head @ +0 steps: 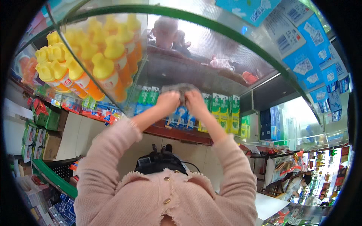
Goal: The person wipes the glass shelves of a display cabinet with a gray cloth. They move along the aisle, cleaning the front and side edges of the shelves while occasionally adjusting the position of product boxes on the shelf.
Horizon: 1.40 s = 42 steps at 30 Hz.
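My left hand [168, 101] and my right hand [195, 103] are close together in front of a glass shelf, both with curled fingers. Between them they grip a dark grey cloth [182, 88], blurred by motion. Just behind and below the hands stand upright toothpaste boxes: green-and-blue boxes [152, 97] to the left, blue boxes [181, 117] beneath, and green-and-yellow boxes [220, 110] to the right. The hands and cloth partly cover the middle boxes. Whether the cloth touches any box, I cannot tell.
Orange bottles with yellow caps [103, 66] crowd the left shelf behind a glass edge. A curved green shelf rim [198, 18] arches above. Blue-and-white cartons [302, 59] sit upper right. A green-edged counter [53, 178] lies lower left. Another person [294, 186] is far right.
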Available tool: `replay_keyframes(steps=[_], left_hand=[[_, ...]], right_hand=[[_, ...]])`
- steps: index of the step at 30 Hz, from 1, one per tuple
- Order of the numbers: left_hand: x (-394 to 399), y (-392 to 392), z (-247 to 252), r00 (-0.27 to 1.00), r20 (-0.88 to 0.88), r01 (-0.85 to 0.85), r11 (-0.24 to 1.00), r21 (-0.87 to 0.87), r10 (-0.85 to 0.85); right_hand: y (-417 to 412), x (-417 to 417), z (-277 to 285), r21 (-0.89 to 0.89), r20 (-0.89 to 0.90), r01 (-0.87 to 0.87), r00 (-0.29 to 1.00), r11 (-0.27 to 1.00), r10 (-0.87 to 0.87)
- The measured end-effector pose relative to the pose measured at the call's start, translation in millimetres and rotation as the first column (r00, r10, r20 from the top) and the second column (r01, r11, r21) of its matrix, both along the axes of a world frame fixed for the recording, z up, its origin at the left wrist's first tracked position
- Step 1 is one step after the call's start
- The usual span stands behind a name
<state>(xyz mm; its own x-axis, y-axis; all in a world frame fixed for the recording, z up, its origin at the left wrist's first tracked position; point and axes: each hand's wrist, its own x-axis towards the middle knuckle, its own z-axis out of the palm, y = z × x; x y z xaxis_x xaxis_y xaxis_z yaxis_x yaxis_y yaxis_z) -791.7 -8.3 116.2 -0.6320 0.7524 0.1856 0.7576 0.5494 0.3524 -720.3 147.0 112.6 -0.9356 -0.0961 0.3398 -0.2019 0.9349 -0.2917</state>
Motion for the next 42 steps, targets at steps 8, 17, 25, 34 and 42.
replay_keyframes(steps=[8, 17, 25, 34, 42], left_hand=[[2.8, -25.5, 9.3, 0.998, 0.015, 0.063, 0.997, 0.052, -0.064], [16.1, -55.7, -3.1, 0.958, -0.214, -0.142, 0.963, 0.228, 0.192], [-25.4, -96.3, -9.9, 0.849, -0.380, -0.380, 0.924, 0.043, 0.367], [70.5, -146.7, 7.7, 0.921, -0.152, -0.357, 0.933, 0.044, 0.359], [47.9, -129.8, -4.1, 0.931, -0.091, -0.353, 0.935, 0.012, 0.353]], right_hand=[[-29.9, 27.0, 9.2, -0.037, -0.046, 0.015, 0.999, 0.999, -0.017], [-69.6, 6.6, 3.3, -0.078, -0.076, 0.026, 0.997, 0.997, -0.032], [-117.7, -82.6, -5.3, -0.022, -0.034, -0.015, 0.999, 1.000, 0.014], [-152.3, 3.3, 7.8, -0.097, 0.063, -0.171, 0.982, 0.980, 0.178], [-143.3, -26.1, 9.2, -0.102, 0.204, -0.158, 0.963, 0.982, 0.176]])
